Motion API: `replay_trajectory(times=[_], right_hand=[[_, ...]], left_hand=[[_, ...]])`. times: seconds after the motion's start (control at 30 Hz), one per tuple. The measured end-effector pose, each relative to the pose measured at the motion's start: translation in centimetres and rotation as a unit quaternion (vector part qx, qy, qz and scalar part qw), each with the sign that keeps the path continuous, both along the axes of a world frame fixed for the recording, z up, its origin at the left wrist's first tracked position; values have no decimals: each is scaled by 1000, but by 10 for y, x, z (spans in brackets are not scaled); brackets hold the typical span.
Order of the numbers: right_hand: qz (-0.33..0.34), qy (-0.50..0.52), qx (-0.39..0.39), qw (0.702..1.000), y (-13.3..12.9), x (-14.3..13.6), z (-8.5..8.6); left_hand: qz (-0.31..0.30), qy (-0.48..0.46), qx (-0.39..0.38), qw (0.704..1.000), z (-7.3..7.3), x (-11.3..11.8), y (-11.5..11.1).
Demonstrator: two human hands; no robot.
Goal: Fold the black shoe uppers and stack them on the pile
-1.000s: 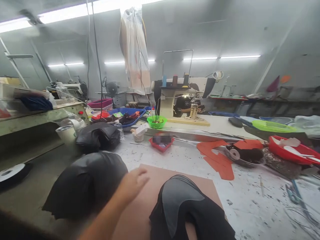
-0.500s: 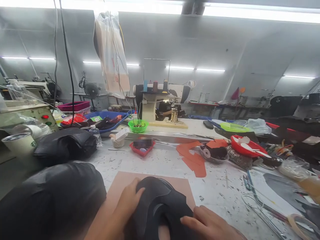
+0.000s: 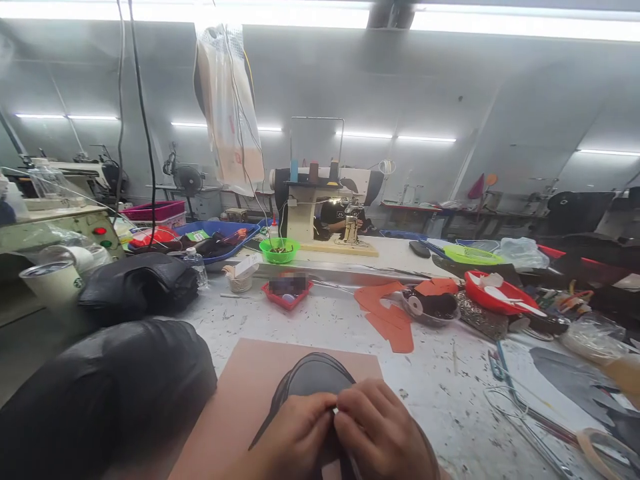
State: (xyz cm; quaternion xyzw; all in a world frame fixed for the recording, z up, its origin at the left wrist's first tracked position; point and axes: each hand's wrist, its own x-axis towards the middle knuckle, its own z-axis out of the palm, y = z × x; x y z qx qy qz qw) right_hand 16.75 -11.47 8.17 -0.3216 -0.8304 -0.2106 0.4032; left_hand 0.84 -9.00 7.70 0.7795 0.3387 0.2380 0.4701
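A black shoe upper [image 3: 320,375] lies at the bottom middle on a pinkish-tan sheet [image 3: 240,380], its rounded toe pointing away from me. My left hand [image 3: 300,430] and my right hand [image 3: 383,427] meet over its middle, thumbs and fingers pinched together at the opening. The fingertips grip the upper's edge; the exact spot between them is hidden. Behind my hands the nearer half of the upper is mostly covered. Close to my left forearm rests a big black padded bundle [image 3: 140,380].
A red basket [image 3: 287,297], orange cut pieces [image 3: 385,313] and a clear bowl [image 3: 433,310] stand farther back. Right lie blue-handled scissors [image 3: 495,367] and a tape roll [image 3: 600,450]. A cup [image 3: 55,287] is left; a sewing machine [image 3: 305,220] stands ahead, with a person partly visible behind it.
Both hands have come together from the upper's two sides to pinch at its middle. The upper has shifted and its toe now looks narrower; the view has moved slightly.
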Motion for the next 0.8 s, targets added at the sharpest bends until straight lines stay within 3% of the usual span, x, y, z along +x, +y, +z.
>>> replay_trajectory(times=[0.13,0.27,0.5,0.67,0.8], right_hand=[[5,2,73,997,-4,-2,-16],[-2,20,88,996,-1,-6,-19],[7,21,74,997,-3,-8,-11],[-19,72,90,993,-4,-13,-9],[125,-10,16,992,-2,-10,-19]], left_hand=[[84,-79,-199,973,-6,0,2],[123,-105,-275,948,-5,5,3],[217,-96,-265,934,-3,7,4],[106,-84,-181,974,0,7,3],[127,-75,-177,973,7,-5,11]])
